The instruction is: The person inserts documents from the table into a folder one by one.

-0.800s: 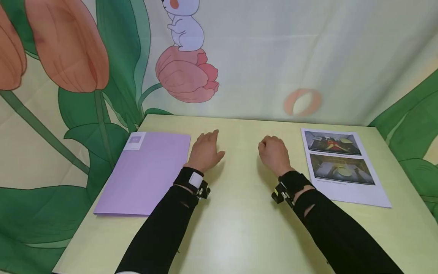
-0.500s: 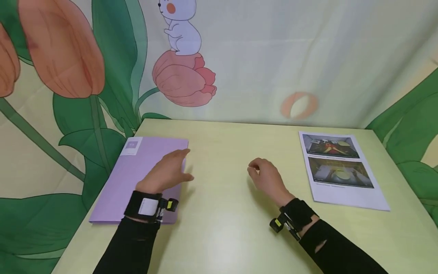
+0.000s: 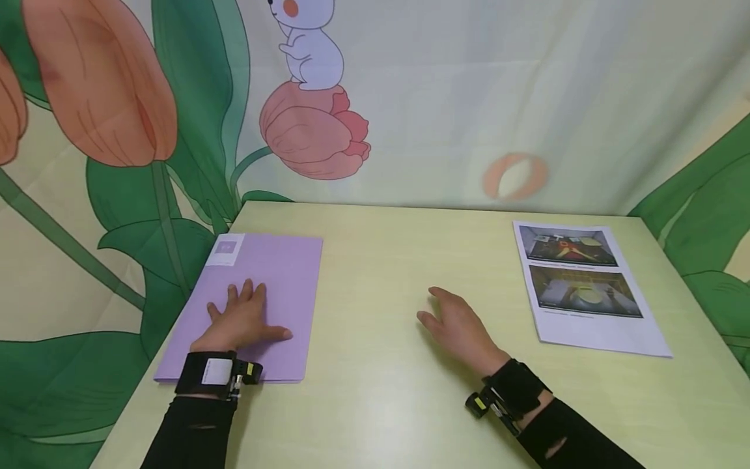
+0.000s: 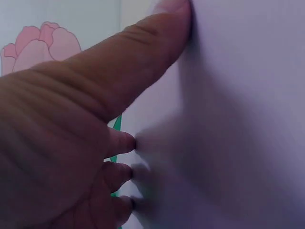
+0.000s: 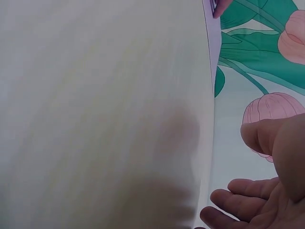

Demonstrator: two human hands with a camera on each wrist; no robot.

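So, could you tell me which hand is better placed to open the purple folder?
Probably the left hand: it lies flat on the purple folder. The right hand hovers open over bare table, apart from folder and printed sheet.

**A staged recording corner, not a lived-in room**

A pale yellow-green worktop [image 3: 398, 404] stands against a hanging cloth backdrop [image 3: 445, 98] printed with large tulips, green leaves and a cartoon rabbit; its folds show it is fabric, not wall. On the worktop lie only a lilac folder [image 3: 281, 273] and a printed sheet [image 3: 586, 326] bearing two photographs. Both wrists wear strapped-on cameras [image 3: 218, 372].
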